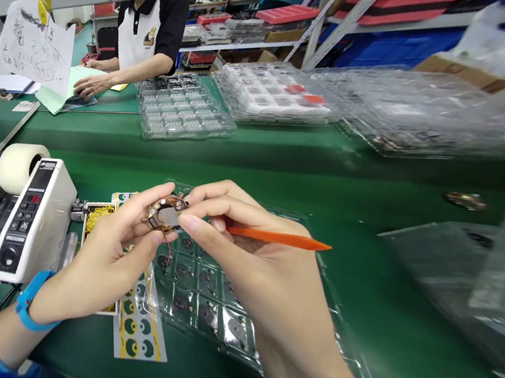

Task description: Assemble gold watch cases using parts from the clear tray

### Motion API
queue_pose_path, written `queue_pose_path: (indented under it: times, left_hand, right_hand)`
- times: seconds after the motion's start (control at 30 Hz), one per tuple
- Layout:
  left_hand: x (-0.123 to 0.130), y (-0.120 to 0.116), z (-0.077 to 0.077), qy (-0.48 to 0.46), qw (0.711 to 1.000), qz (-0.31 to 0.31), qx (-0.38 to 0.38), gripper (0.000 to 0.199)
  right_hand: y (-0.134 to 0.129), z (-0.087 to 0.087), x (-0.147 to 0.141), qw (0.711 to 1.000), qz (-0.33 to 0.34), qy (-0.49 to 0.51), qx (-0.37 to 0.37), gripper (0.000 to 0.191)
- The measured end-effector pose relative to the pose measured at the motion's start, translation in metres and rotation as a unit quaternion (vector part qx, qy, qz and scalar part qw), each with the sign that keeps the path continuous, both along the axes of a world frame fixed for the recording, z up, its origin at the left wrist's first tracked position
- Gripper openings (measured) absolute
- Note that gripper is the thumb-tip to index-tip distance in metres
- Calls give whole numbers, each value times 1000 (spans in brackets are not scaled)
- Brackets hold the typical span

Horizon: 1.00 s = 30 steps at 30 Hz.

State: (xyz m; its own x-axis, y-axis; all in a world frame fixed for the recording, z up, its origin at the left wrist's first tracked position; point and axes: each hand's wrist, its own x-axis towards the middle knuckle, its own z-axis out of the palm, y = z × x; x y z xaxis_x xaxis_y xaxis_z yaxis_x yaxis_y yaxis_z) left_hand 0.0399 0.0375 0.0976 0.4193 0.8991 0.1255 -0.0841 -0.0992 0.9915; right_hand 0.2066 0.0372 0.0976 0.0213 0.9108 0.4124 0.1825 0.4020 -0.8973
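My left hand (116,252), with a blue band at the wrist, grips a small round metallic component (164,213) by its edge. Thin reddish wires hang from it. My right hand (249,250) pinches the component's right edge with thumb and fingers, and an orange pointed tool (280,238) is tucked in the same hand, its tip pointing right. Under both hands lies a clear compartment tray (185,272) of small dark parts. A sticker sheet (142,323) with yellow and grey shapes lies left of the tray, partly under my left hand.
A white tape dispenser (39,217) stands at left beside a small box of yellow pieces (98,218). Clear trays (183,112) line the raised back ledge. Plastic bags (446,270) lie at right. Across the bench, a person (145,45) handles papers.
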Motion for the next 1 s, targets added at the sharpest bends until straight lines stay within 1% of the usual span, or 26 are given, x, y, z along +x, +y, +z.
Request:
queue_pose_path:
  times: [0.23, 0.4, 0.47, 0.57, 0.73, 0.83, 0.93, 1.0]
  left_hand:
    - [3, -2, 0, 7, 1000, 11, 13, 45]
    - [4, -4, -1, 22, 999, 29, 23, 44]
    - [5, -4, -2, 22, 999, 38, 29, 43]
    - [8, -3, -3, 26, 997, 65, 39, 38]
    - [16, 2, -6, 44, 989, 133, 50, 24]
    - [18, 5, -11, 56, 983, 158, 73, 23]
    - [19, 9, -15, 60, 980, 171, 76, 24]
    - [20, 12, -17, 53, 980, 177, 70, 24]
  right_hand:
    - [0, 1, -1, 1000, -8, -23, 13, 17]
    - [-3, -3, -7, 995, -59, -54, 61, 18]
    - [-4, -5, -9, 992, -68, -64, 79, 18]
    - [-4, -7, -11, 990, -77, -76, 87, 17]
    - [-1, -11, -15, 987, -92, -106, 82, 15]
    - [1, -16, -19, 979, -111, -141, 100, 15]
    - [4, -23, -20, 964, -155, -176, 125, 13]
    - [9, -27, -18, 963, -161, -181, 113, 12]
